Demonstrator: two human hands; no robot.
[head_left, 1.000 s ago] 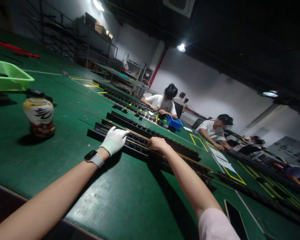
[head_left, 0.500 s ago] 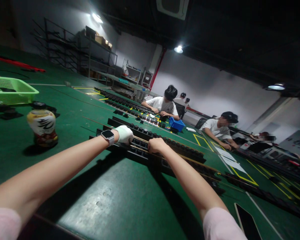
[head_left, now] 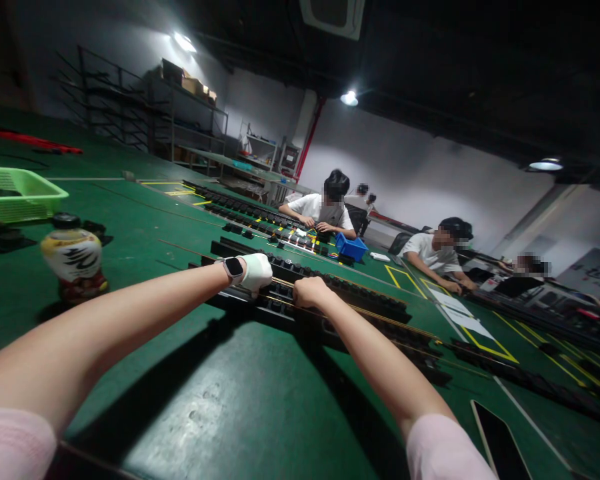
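Note:
Long black rails (head_left: pixel 360 303) studded with small black parts lie across the green table (head_left: pixel 240 400), with thin brass-coloured rods along them. My left hand (head_left: pixel 256 272), in a white glove with a smartwatch at the wrist, rests curled on the rails. My bare right hand (head_left: pixel 310 291) is beside it, fingers closed in a pinch on the rail or a rod there; what it holds is too small to name.
A squat painted bottle (head_left: pixel 73 261) stands at the left, a green plastic basket (head_left: pixel 17 193) behind it. More black rails (head_left: pixel 245 208) lie farther back. Two seated people (head_left: pixel 325 208) (head_left: pixel 437 252) work at the far edge by a blue bin (head_left: pixel 351 247). A dark phone (head_left: pixel 500 443) lies at lower right.
My left hand has slid right along the rails and turned, going from flat to curled, closer to my right hand. The view has shifted slightly.

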